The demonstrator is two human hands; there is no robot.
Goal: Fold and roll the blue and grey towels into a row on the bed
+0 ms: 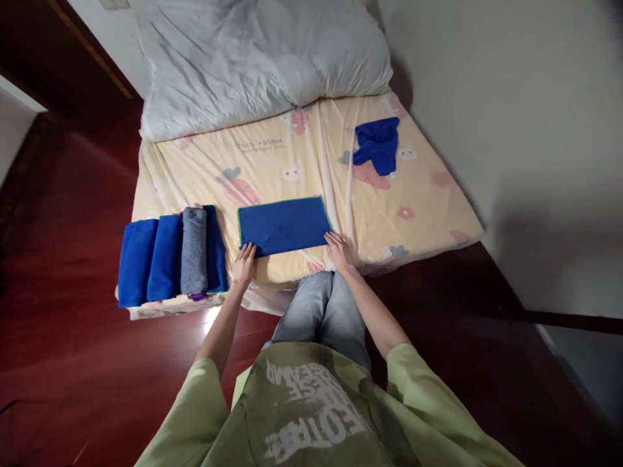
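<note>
A blue towel (285, 226) with a thin green border lies flat in a folded rectangle on the bed, in front of me. My left hand (244, 263) rests at its near left corner, fingers stretched out over the edge. At the near right corner lies my right hand (337, 250), its fingers also extended onto the cloth. The undersides of both hands are hidden. To the left, a row of rolled or folded towels holds two bright blue ones (137, 263), a grey one (194, 250) and a darker blue one (215, 250).
A crumpled blue cloth (377, 144) lies at the far right of the bed. The yellow patterned sheet (272, 175) has some wrinkles. A big grey-white quilt (263, 58) is heaped at the back. Right of the bed stands a wall (525, 130); dark red floor (63, 311) lies left.
</note>
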